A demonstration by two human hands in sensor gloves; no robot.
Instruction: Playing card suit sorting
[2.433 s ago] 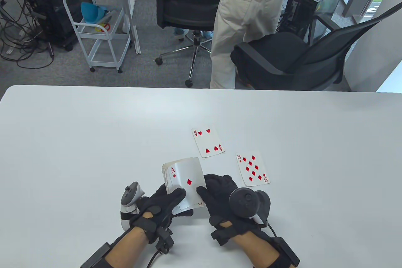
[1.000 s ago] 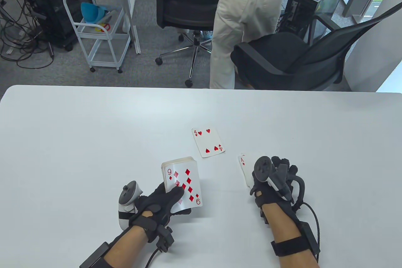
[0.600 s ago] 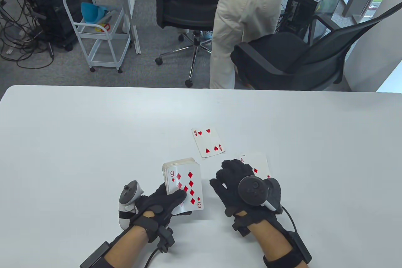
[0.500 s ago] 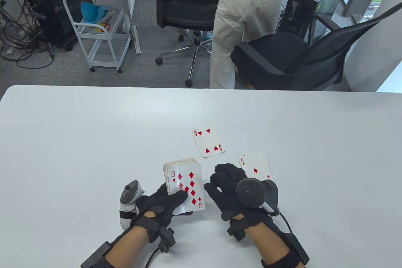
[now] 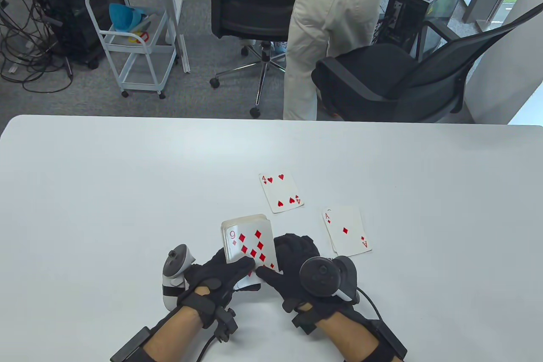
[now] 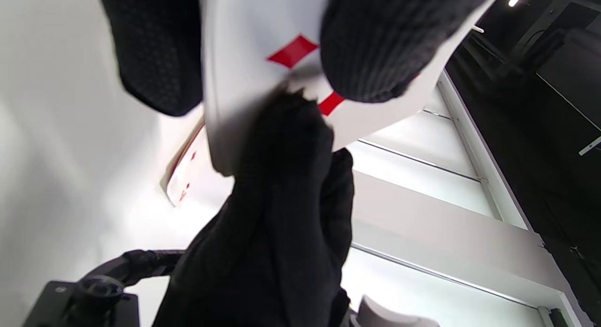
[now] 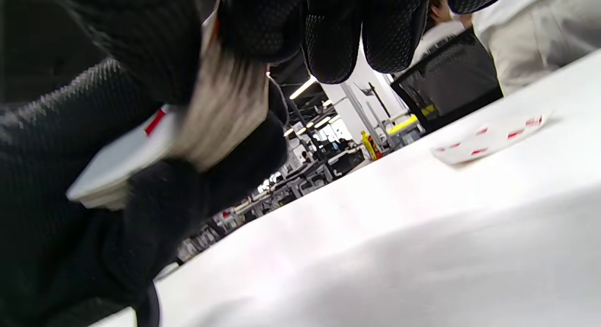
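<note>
Both hands meet at the deck [image 5: 248, 243]. Left grip [image 5: 216, 277] holds it; right grip [image 5: 292, 268] pinches its top nine of diamonds [image 5: 250, 247].

Low in the frame's centre, the deck [image 5: 248, 245] sits between the left hand [image 5: 218, 277] and the right hand [image 5: 297, 268]. The four of hearts [image 5: 281, 192] lies on the table [image 5: 106, 192] above the deck. The ace of diamonds [image 5: 346, 230] lies right of the deck, lower right of the four.

office | mesh chairs [image 5: 254, 1] – PC towers [image 5: 59, 5] – floor cables [image 5: 25, 56]
</note>
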